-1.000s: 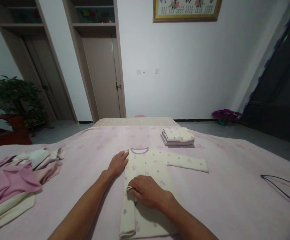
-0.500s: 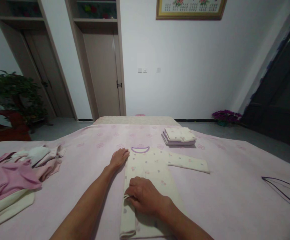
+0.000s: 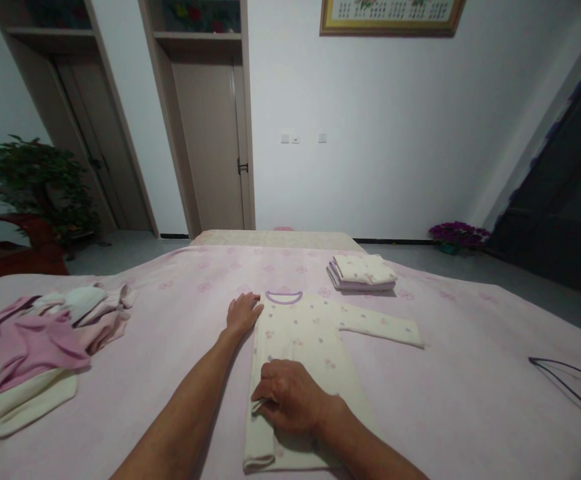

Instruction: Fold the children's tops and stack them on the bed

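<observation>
A cream long-sleeved top (image 3: 315, 340) with small printed motifs and a lilac neckline lies flat in front of me. Its right sleeve stretches outward, while the left side is folded inward along a straight edge. My left hand (image 3: 244, 313) rests at the top's left shoulder, fingers extended and slightly apart. Lower down, my right hand (image 3: 290, 397) pinches a bit of the folded cloth, the sleeve cuff by its look, between thumb and fingers. The hand hides part of the cloth beneath it.
Folded clothes (image 3: 363, 272) are stacked behind the top, to the right. A loose heap of pink, white and cream garments (image 3: 35, 350) lies at left. A thin black looped object (image 3: 560, 373) sits at the right on the pink bedsheet (image 3: 450, 400).
The view has shifted slightly. My left hand's fingers have lifted and spread a little at the shoulder. My right hand still pinches the cloth in nearly the same place.
</observation>
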The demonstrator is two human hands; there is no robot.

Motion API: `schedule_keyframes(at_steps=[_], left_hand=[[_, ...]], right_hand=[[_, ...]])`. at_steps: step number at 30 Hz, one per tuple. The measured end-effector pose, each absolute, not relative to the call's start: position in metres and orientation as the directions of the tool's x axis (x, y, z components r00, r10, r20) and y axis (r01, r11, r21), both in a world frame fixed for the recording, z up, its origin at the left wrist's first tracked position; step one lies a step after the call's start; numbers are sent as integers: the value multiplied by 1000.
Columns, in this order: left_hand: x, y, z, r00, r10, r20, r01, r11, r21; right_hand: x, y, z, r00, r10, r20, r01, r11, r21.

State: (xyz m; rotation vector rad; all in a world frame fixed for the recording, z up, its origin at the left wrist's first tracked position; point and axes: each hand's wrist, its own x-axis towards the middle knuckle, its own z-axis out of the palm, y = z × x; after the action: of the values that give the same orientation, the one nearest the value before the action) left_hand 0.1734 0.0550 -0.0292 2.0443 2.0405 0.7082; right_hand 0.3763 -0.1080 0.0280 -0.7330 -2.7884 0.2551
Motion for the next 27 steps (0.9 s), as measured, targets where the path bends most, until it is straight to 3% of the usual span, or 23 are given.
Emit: schedule_keyframes(at_steps=[14, 22, 27], left_hand=[[175, 45, -34, -15, 953, 304, 916, -108, 385], [176, 48, -38, 12, 952, 305, 926, -126, 356], [180, 40, -28, -42, 911, 409, 929, -115, 353]], right_hand=[[376, -114, 22, -809, 536, 243, 457, 832, -314], [375, -116, 25, -850, 465, 247, 393, 872, -290], [375, -115, 21, -852, 448, 273, 370, 882, -292]])
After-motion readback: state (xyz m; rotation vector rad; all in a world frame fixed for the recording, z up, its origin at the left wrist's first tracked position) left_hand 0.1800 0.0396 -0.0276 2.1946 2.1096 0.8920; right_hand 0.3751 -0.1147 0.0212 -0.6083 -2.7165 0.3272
